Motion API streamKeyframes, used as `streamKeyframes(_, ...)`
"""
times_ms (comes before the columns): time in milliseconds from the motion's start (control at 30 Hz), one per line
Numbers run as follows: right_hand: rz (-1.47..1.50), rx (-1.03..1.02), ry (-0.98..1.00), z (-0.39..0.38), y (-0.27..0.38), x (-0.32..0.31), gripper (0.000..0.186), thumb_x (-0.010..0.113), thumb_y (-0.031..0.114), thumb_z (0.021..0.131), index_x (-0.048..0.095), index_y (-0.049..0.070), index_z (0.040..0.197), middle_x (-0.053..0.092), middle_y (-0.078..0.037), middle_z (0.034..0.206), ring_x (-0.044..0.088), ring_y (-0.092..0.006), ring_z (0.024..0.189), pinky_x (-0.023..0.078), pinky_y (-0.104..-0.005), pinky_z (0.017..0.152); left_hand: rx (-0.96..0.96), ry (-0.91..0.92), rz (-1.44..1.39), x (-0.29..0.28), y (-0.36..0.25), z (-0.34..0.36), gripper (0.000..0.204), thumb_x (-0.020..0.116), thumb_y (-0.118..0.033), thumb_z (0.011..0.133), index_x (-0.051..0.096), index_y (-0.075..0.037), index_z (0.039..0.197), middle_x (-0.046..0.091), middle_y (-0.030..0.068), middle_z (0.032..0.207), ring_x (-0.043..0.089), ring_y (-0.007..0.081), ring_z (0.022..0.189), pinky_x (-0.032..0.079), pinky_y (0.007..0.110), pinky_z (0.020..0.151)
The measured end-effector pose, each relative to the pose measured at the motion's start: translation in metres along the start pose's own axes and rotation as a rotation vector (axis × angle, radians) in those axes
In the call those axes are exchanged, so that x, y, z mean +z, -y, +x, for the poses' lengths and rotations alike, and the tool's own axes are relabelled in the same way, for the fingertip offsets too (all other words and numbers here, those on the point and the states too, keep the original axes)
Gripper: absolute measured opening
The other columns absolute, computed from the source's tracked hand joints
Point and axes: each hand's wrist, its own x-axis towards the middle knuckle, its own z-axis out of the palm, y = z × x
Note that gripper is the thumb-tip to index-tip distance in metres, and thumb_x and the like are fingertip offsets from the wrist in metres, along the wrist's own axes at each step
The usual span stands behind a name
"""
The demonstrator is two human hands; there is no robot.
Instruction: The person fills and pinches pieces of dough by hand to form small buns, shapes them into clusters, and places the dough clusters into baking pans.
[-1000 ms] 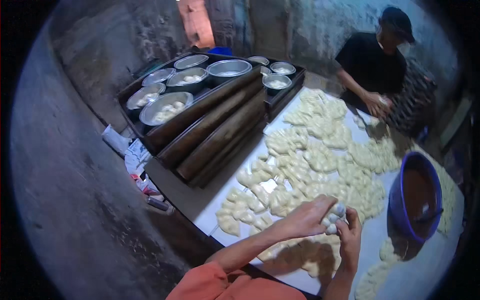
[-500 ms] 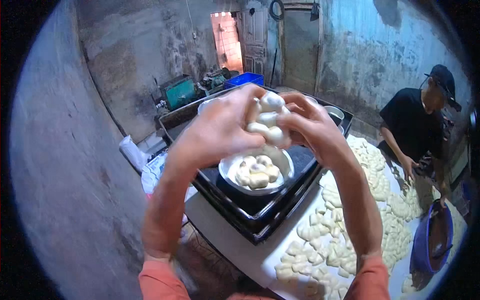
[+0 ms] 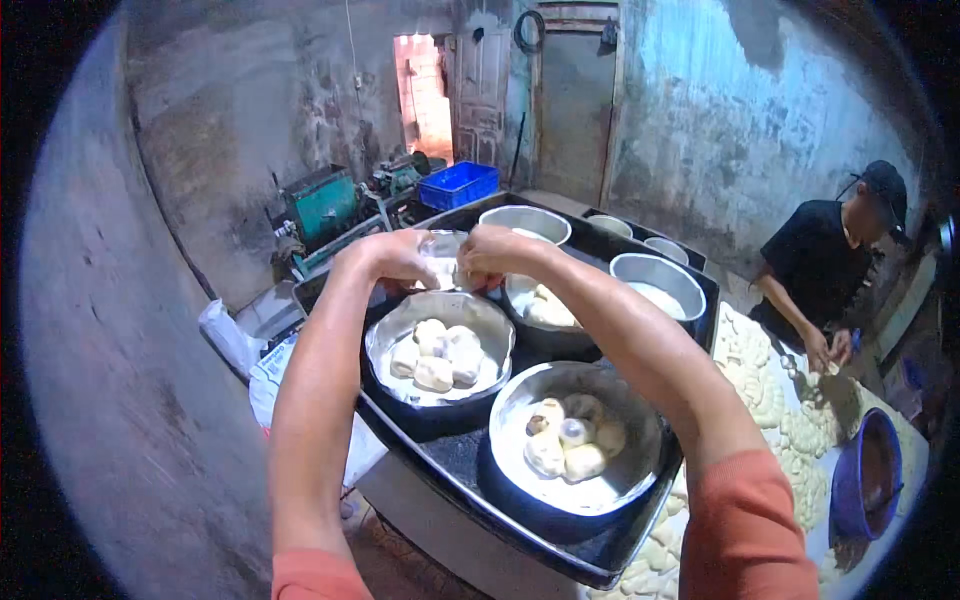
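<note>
Both my hands reach to the far left of a black tray (image 3: 462, 452), over a round metal pan (image 3: 446, 240). My left hand (image 3: 393, 260) and my right hand (image 3: 492, 252) curl around a cluster of pale dough balls (image 3: 440, 270) low in that pan; some fingertips are hidden. Just nearer stands a fluted pan (image 3: 375, 345) holding several dough balls (image 3: 434, 374). At the tray's front corner another round pan (image 3: 503, 440) holds a ring of dough balls (image 3: 584, 462) around a middle one. A further pan with dough (image 3: 550, 308) is partly behind my right forearm.
More round pans (image 3: 697, 292) stand on the tray's right and far sides. Many dough pieces (image 3: 800, 430) cover the table at right, beside a purple basin (image 3: 848, 490). A person in black (image 3: 815, 250) handles dough there. A blue crate (image 3: 440, 192) and green machine (image 3: 325, 212) stand behind.
My hands have gone from holding the dough cluster up over the tray to lowering it into the far left pan. My view has shifted, showing more pans. The other person's hands have come together.
</note>
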Motion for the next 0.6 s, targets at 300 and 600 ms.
streamKeyframes(300,-0.426,0.019,-0.132,-0.018,0.059,-0.02,0.021,0.064,0.014,0.082,0.073,0.007,0.099,0.072,-0.019,0.096,0.07,-0.0355,0.09,0.057,-0.046,0.079,0.218,0.024,0.12,0.016,0.019,-0.005,0.066,0.07,-0.028,0.078,0.05,-0.009,0.138,0.062,0.0194,0.124,0.061,0.0276,0.111,0.047,0.04,0.095)
streamKeyframes(600,-0.548,-0.095,-0.527,-0.263,0.059,-0.136,0.021,0.063,0.025,0.088,0.071,0.01,0.101,0.071,-0.016,0.095,0.07,-0.0339,0.088,0.055,-0.0445,0.077,0.329,-0.263,-0.049,0.006,0.053,-0.003,0.076,0.07,-0.031,0.082,0.041,-0.007,0.148,0.045,0.0207,0.147,0.05,0.0317,0.128,0.037,0.04,0.11)
